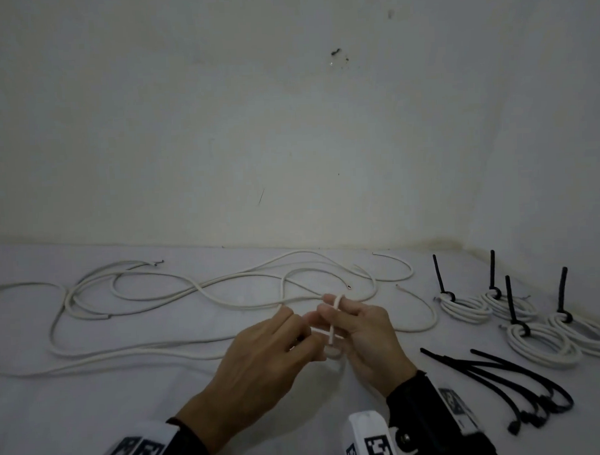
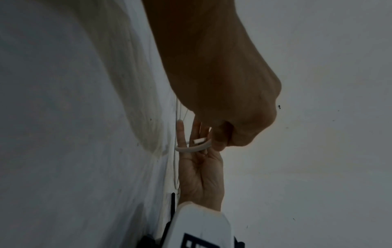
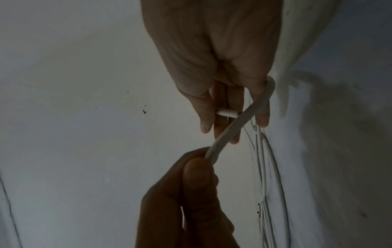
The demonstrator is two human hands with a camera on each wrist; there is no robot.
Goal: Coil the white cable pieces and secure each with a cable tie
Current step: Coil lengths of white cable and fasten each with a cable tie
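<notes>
My right hand [image 1: 359, 324] is raised over the white sheet with its fingers stretched out. A white cable piece [image 1: 332, 323] is looped round those fingers. The cable's cut end [image 3: 228, 114] is pinched between two fingers of the right hand [image 3: 214, 70]. My left hand [image 1: 272, 351] pinches the same cable [image 3: 224, 134] between thumb and fingers a short way from the loop. The left wrist view shows the loop [image 2: 192, 148] lying across the base of the right hand's fingers [image 2: 181, 134]. The rest of this cable trails off onto the sheet.
Several loose white cables [image 1: 192, 289] sprawl across the sheet to the left and behind the hands. At the right lie several coiled bundles [image 1: 537, 346], each bound by a black tie [image 1: 510, 298]. Loose black cable ties [image 1: 507, 373] lie near my right wrist. A wall [image 1: 288, 125] stands close behind.
</notes>
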